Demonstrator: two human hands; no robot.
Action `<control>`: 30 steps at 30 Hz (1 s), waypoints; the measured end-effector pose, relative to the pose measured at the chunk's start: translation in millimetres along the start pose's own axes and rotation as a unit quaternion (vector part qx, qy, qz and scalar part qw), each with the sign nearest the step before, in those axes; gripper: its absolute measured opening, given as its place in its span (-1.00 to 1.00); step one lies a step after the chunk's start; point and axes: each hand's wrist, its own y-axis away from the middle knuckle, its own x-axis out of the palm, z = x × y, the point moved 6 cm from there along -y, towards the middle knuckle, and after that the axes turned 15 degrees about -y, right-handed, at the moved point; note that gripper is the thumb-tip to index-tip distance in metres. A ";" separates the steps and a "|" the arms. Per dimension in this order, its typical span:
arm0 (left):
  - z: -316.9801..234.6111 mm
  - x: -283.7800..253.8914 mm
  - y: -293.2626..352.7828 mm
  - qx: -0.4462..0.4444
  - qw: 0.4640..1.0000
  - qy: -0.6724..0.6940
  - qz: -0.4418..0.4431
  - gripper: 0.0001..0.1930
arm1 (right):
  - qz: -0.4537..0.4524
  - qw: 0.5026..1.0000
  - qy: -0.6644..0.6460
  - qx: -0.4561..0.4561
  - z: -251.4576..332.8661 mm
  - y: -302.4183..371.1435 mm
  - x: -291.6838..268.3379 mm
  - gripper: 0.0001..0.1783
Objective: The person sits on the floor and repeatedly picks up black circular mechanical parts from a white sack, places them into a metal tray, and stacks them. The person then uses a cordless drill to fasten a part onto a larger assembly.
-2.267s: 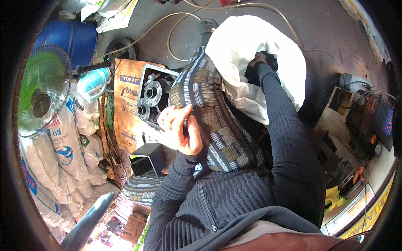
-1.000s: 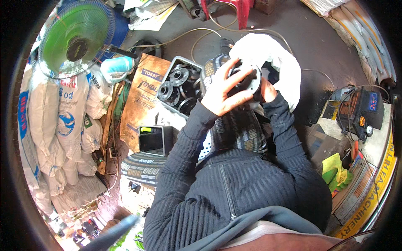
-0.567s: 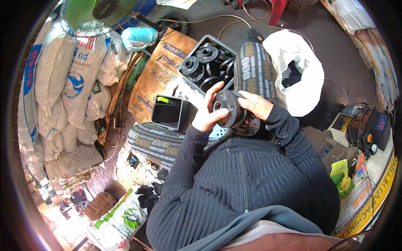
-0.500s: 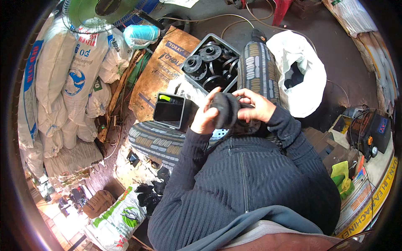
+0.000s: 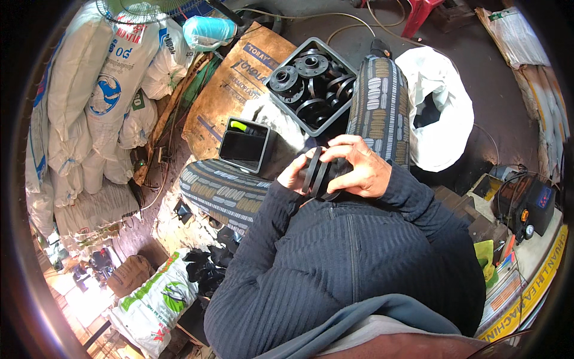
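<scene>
In front of my lap I hold a black flanged wheel (image 5: 317,175), which looks like a spool with two round rims. My left hand (image 5: 292,176) grips its left rim, the fingers partly hidden behind it. Across the top and right side curl the fingers of my right hand (image 5: 363,170). Just beyond my hands stands a grey crate (image 5: 297,117) holding several similar black flanged parts (image 5: 313,64). A small dark grey bin (image 5: 267,149) sits left of my hands, with a yellow-green handled tool (image 5: 240,127) inside.
My patterned trouser legs (image 5: 378,99) flank the crate and bin. An open white sack (image 5: 445,143) stands right of my right leg. Flattened cardboard (image 5: 222,99) and stacked white sacks (image 5: 122,78) lie to the left. A black machine (image 5: 529,200) is at the right.
The flanged wheel has been turned so its rims now show edge-on. My right hand has shifted over its top and right side. The view has moved slightly.
</scene>
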 end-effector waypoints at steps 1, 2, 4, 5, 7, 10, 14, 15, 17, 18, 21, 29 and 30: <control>2.1 -0.9 0.9 0.004 1.000 -0.007 0.017 -0.37 | 0.009 1.000 0.010 -0.001 2.9 -2.6 -0.7 -0.74; 3.5 0.4 1.7 0.007 0.999 -0.015 0.034 -0.33 | 0.017 1.000 0.019 -0.002 4.3 -3.5 -1.0 -0.75; -11.2 11.6 -2.2 0.093 0.987 -0.069 0.110 -0.17 | 0.039 0.999 -0.016 0.014 -2.3 3.0 2.9 -0.78; -14.5 14.0 -3.6 0.092 0.986 -0.083 0.110 -0.18 | 0.033 0.999 -0.007 0.011 -1.1 2.8 -0.5 -0.73; -13.1 18.0 -12.1 0.065 0.990 -0.090 0.085 -0.17 | 0.033 0.999 0.023 0.021 -2.0 5.9 -7.6 -0.68; -0.7 6.3 -14.6 0.024 0.991 -0.127 -0.026 -0.14 | 0.096 0.990 0.038 0.098 -9.9 13.7 -5.9 -0.58; -1.5 4.7 -19.4 0.027 0.968 -0.230 0.096 -0.14 | 0.103 0.947 -0.301 0.043 -14.8 22.1 -48.1 -0.67; -1.3 11.0 -21.4 0.013 0.979 -0.189 0.072 -0.15 | -0.043 0.964 -0.262 0.022 -19.6 27.6 -91.8 -0.73; -0.9 21.3 -25.7 0.012 0.987 -0.157 0.035 -0.13 | -0.415 0.865 -0.272 0.072 -70.3 83.9 -168.1 -0.88; -0.2 19.9 -22.9 0.003 0.989 -0.144 0.036 -0.11 | -0.561 0.801 -0.191 0.077 -112.8 130.0 -206.0 -0.86; -0.4 17.9 -20.6 0.009 0.973 -0.230 0.033 -0.03 | -0.650 0.663 0.047 0.368 -254.4 264.4 -245.6 -0.63; -29.5 3.4 -24.1 0.085 0.962 -0.219 -0.138 -0.27 | -0.288 0.573 0.254 0.724 -410.2 324.1 -185.5 -0.36; -41.1 -2.1 -24.6 0.102 0.945 -0.249 -0.189 -0.30 | -0.286 0.574 0.254 0.724 -410.4 324.6 -183.9 -0.36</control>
